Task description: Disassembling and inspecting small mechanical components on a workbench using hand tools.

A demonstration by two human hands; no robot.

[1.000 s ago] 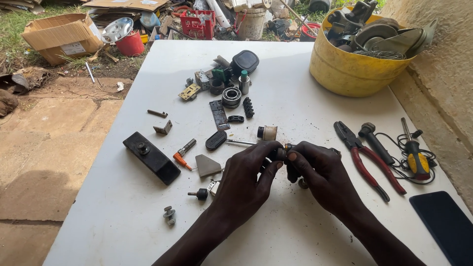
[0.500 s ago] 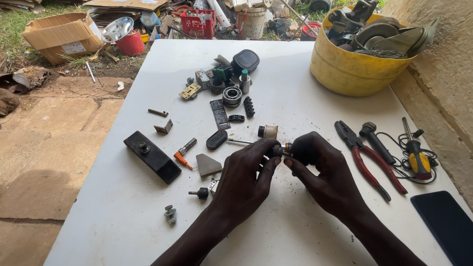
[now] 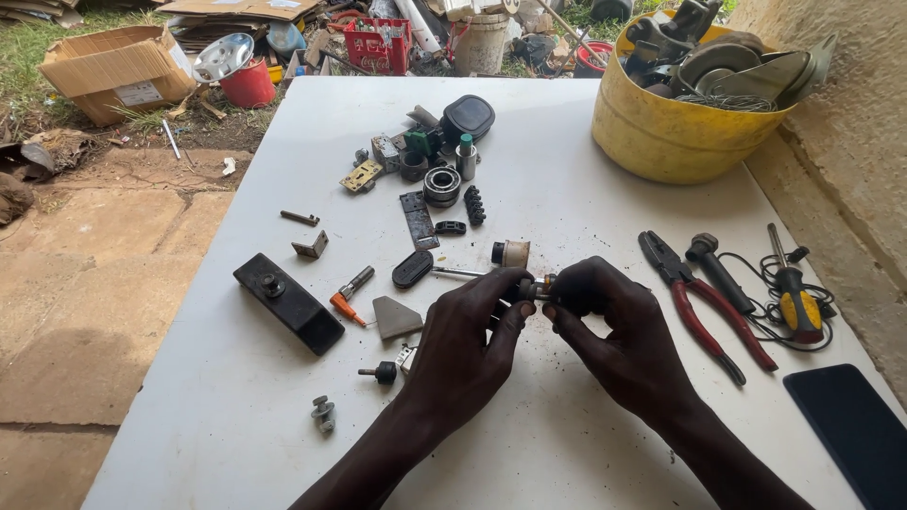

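Both hands, left hand [image 3: 463, 349] and right hand [image 3: 609, 331], pinching a small metal fitting [image 3: 536, 287] above the desk [image 3: 567, 189] (fiddly!); a loosened grip could drop it among the scattered parts.

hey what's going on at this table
A person is working over a white table outdoors, with both hands meeting on a small dark part with a metal end. The left hand pinches the metal end with its fingers, while the right hand grips the dark body. Loose hardware lies scattered behind them; red-handled pliers, a yellow screwdriver and a yellow tub of scrap sit to the right.
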